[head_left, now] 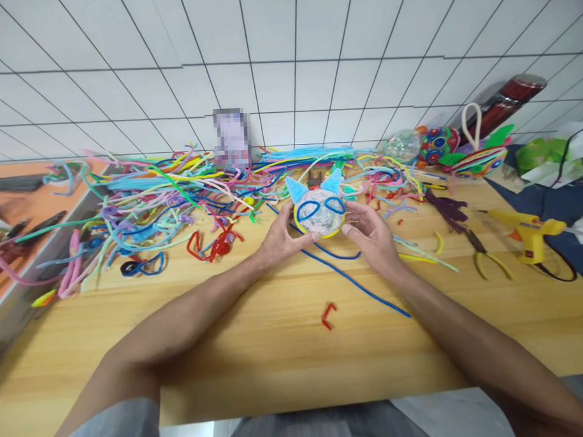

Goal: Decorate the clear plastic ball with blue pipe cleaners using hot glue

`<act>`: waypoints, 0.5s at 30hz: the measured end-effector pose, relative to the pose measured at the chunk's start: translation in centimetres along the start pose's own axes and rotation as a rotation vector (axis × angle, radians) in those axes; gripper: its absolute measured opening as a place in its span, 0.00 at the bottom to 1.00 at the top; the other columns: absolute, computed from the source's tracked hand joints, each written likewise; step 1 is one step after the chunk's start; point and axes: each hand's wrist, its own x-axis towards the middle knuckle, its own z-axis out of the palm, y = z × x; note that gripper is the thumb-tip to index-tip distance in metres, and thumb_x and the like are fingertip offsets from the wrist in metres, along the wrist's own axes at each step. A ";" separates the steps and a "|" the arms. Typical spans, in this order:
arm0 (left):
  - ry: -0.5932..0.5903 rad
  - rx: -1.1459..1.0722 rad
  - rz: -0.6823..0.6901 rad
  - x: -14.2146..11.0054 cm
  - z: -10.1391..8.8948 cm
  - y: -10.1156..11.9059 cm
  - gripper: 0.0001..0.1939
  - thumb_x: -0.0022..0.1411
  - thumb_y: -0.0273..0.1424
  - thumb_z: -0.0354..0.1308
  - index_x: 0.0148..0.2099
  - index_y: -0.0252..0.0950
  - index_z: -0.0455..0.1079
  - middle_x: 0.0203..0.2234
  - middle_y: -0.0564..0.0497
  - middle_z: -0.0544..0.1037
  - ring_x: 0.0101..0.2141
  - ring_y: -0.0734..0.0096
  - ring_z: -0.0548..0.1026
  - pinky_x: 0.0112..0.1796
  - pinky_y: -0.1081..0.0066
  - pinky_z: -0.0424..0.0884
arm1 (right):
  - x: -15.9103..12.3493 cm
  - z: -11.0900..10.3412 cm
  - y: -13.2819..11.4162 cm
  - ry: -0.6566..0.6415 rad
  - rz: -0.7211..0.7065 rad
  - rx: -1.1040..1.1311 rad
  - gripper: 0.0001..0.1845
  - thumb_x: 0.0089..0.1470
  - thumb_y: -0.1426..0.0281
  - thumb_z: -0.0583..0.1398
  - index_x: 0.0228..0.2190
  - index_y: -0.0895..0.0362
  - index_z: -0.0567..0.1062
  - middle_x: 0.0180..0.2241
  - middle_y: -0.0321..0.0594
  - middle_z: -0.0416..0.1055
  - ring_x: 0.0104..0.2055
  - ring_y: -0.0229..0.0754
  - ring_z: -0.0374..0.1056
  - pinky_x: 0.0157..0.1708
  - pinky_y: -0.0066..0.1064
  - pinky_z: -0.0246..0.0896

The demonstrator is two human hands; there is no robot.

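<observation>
Between my two hands is a round, clear craft ball (319, 219) with light blue pointed ears, two dark blue oval loops on its front and a yellow strip along its lower edge. My left hand (283, 236) grips it from the left, thumb at the bottom. On the other side my right hand (370, 233) holds its right edge between thumb and fingers. A long blue pipe cleaner (353, 280) lies on the table beneath my hands. Closer to me rests a bent red pipe cleaner piece (328, 316).
Heaps of colourful pipe cleaners (147, 198) spread along the back and left. Pliers (486, 256) and a yellow glue gun (531, 232) lie at the right. Behind them stand a decorated ball (437, 146) and a dark red cylinder (507, 106). A blurred-out upright object (232, 139) leans against the tiled wall.
</observation>
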 end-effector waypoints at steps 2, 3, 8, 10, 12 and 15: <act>0.001 -0.004 -0.002 -0.1 -0.1 0.2 0.48 0.60 0.54 0.78 0.72 0.41 0.64 0.69 0.37 0.74 0.70 0.44 0.73 0.72 0.48 0.68 | -0.1 0.1 0.0 0.002 0.000 -0.010 0.29 0.61 0.54 0.72 0.60 0.46 0.77 0.54 0.43 0.83 0.53 0.51 0.79 0.56 0.48 0.78; 0.005 0.011 -0.002 -0.1 -0.2 0.3 0.48 0.59 0.55 0.78 0.72 0.41 0.64 0.69 0.37 0.74 0.70 0.44 0.73 0.72 0.48 0.68 | -0.1 0.1 0.1 0.003 0.001 -0.016 0.29 0.61 0.54 0.72 0.60 0.47 0.77 0.51 0.43 0.83 0.53 0.51 0.79 0.56 0.48 0.78; -0.020 0.158 -0.039 0.2 -0.2 0.1 0.47 0.58 0.58 0.78 0.68 0.39 0.67 0.66 0.36 0.77 0.68 0.41 0.74 0.71 0.43 0.68 | 0.0 0.2 1.2 0.030 0.041 -0.079 0.28 0.59 0.54 0.71 0.57 0.48 0.77 0.50 0.43 0.83 0.51 0.52 0.79 0.56 0.50 0.77; -0.044 0.198 -0.050 0.4 -0.1 -0.3 0.46 0.58 0.57 0.78 0.67 0.38 0.68 0.64 0.35 0.79 0.66 0.40 0.76 0.69 0.42 0.71 | 0.0 0.3 1.8 0.042 0.068 -0.108 0.28 0.58 0.53 0.71 0.56 0.49 0.77 0.49 0.43 0.84 0.51 0.52 0.80 0.56 0.51 0.77; -0.057 0.236 -0.045 0.5 0.0 -0.6 0.44 0.58 0.57 0.77 0.66 0.38 0.69 0.62 0.35 0.80 0.63 0.40 0.78 0.66 0.42 0.74 | 0.0 0.2 2.3 0.040 0.082 -0.123 0.28 0.58 0.52 0.71 0.56 0.49 0.77 0.48 0.43 0.84 0.51 0.53 0.80 0.56 0.51 0.76; -0.041 0.303 -0.027 0.6 0.0 -0.9 0.42 0.58 0.55 0.78 0.64 0.39 0.70 0.59 0.36 0.81 0.62 0.39 0.79 0.65 0.42 0.75 | 0.0 0.2 2.7 0.026 0.075 -0.128 0.29 0.59 0.50 0.70 0.57 0.49 0.77 0.50 0.44 0.83 0.52 0.53 0.80 0.57 0.50 0.76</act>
